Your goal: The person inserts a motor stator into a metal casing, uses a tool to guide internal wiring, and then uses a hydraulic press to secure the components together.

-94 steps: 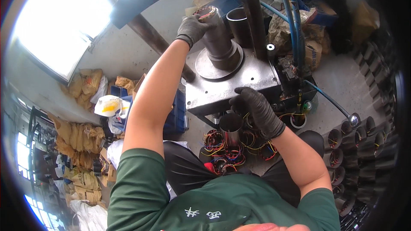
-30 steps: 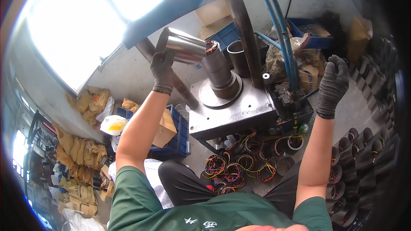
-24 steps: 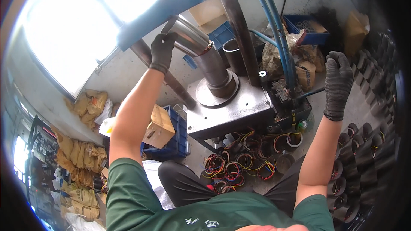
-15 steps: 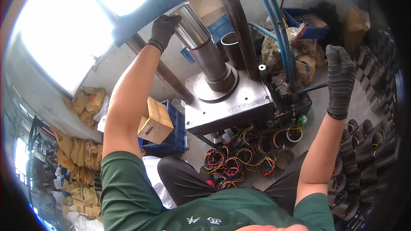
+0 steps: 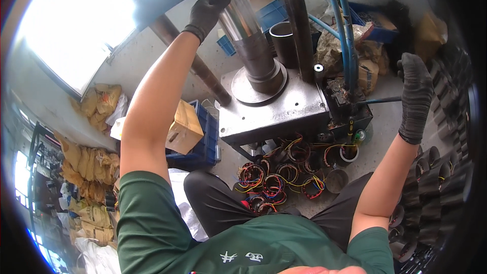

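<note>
A shiny metal cylinder (image 5: 239, 18) stands on a darker grey round post (image 5: 258, 58), which rises from a round plate on the metal press table (image 5: 276, 116). My left hand (image 5: 205, 12), in a dark glove, is closed at the cylinder's upper left side, its fingers against the wall. Off to the right, my right hand (image 5: 417, 94) wears a similar glove. Its fingers are curled together where a thin dark lever (image 5: 380, 100) meets the hand; the far end of the lever is hidden by the glove.
Wire-wound rings (image 5: 274, 185) with coloured leads lie on the floor before the table. A dark tube (image 5: 282, 40) stands behind the post. Blue hoses (image 5: 347, 35) run down at the right. On the left, a wooden box (image 5: 185, 129) rests on a blue crate. Dark tubes are stacked far right.
The view has shifted, so the table sits higher. The reddish band at the cylinder's lower edge no longer shows. My left hand stays at the cylinder, my right hand by the lever.
</note>
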Tool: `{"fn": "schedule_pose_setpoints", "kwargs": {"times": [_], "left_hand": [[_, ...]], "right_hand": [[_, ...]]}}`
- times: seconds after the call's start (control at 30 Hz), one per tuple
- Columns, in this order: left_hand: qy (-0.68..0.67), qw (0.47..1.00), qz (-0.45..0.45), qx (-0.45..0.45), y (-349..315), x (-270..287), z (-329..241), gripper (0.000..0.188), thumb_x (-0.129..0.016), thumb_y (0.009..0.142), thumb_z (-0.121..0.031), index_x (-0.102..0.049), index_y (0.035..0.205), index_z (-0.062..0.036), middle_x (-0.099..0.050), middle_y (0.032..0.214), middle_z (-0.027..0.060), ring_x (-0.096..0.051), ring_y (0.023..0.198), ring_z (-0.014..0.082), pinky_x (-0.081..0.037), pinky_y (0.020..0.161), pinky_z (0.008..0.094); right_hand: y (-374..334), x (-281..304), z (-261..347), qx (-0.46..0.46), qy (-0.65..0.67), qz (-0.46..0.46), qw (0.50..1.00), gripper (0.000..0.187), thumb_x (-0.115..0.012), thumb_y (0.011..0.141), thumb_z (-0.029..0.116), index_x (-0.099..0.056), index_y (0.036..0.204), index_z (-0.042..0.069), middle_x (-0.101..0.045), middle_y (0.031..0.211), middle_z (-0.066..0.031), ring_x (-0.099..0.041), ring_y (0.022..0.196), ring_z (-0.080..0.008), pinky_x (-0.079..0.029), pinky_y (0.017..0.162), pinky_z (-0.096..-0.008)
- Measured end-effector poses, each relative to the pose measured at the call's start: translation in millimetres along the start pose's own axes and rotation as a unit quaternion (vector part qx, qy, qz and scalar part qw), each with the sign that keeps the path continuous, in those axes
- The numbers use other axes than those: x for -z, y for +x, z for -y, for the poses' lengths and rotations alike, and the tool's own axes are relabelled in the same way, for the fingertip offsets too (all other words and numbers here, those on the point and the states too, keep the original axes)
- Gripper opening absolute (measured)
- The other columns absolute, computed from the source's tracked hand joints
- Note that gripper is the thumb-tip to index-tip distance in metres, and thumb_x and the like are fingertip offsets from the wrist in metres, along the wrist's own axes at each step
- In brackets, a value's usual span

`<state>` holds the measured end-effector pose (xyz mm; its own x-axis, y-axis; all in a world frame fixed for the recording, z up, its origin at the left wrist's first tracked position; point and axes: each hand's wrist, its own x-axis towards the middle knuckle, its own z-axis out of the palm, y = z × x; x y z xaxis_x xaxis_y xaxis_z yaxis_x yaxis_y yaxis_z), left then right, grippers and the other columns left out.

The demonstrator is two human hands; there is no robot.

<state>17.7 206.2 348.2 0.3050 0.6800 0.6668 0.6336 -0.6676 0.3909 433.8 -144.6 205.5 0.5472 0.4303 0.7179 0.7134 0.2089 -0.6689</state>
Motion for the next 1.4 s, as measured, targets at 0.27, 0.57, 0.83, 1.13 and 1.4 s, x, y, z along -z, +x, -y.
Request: {"fn": "schedule_pose_setpoints", "kwargs": {"times": [0.27,0.57,0.83,1.13,1.4], "left_hand": [[-0.041,0.997,-0.060,0.033,-37.0,-12.6,11.6,0.089,-0.080,0.093,-0.042,-0.033,0.159,-0.0074,-0.071,0.120,0.0161,-0.070,0.110,0.0245,-0.055,0.095,0.0364],[-0.237,0.963,0.009,0.130,-264.2,-113.1,44.4,0.055,-0.076,0.093,-0.021,-0.054,0.140,-0.0004,-0.061,0.134,0.0219,-0.067,0.114,0.0328,-0.054,0.100,0.0407],[-0.196,0.942,0.138,0.233,-304.8,-110.5,66.8,0.060,-0.075,0.093,-0.023,-0.053,0.146,-0.0033,-0.057,0.144,0.0216,-0.073,0.106,0.0298,-0.055,0.100,0.0403],[-0.187,0.956,0.140,0.178,-298.1,-108.2,85.3,0.064,-0.074,0.093,-0.030,-0.052,0.148,-0.0056,-0.057,0.146,0.0223,-0.055,0.135,0.0391,-0.045,0.114,0.0441],[-0.195,0.939,0.203,0.200,-295.9,-95.0,84.9,0.062,-0.071,0.094,-0.034,-0.057,0.145,-0.0024,-0.065,0.137,0.0230,-0.066,0.124,0.0360,-0.051,0.108,0.0430]], "right_hand": [[-7.7,8.0,23.6,0.046,-0.212,0.126,0.968,0.027,-0.061,0.102,0.027,-0.070,0.110,0.003,-0.071,0.102,-0.0204,-0.068,0.093,-0.0369,-0.054,0.086,-0.0427],[-48.0,61.5,59.3,0.038,-0.364,0.443,0.818,0.020,-0.071,0.081,0.012,-0.074,0.099,0.005,-0.072,0.082,-0.0197,-0.072,0.080,-0.0403,-0.060,0.075,-0.0457],[-84.9,67.9,96.6,-0.095,-0.334,0.585,0.733,0.026,-0.070,0.084,0.024,-0.079,0.101,0.007,-0.075,0.090,-0.0196,-0.074,0.082,-0.0354,-0.059,0.077,-0.0417],[-162.3,104.7,32.4,-0.127,-0.294,0.487,0.813,0.022,-0.078,0.084,0.020,-0.075,0.094,0.000,-0.071,0.082,-0.0211,-0.071,0.076,-0.0353,-0.056,0.072,-0.0410],[-174.2,107.2,20.9,-0.162,-0.253,0.435,0.849,0.020,-0.076,0.088,0.015,-0.077,0.102,0.000,-0.076,0.085,-0.0177,-0.070,0.073,-0.0260,-0.055,0.072,-0.0367]]}}
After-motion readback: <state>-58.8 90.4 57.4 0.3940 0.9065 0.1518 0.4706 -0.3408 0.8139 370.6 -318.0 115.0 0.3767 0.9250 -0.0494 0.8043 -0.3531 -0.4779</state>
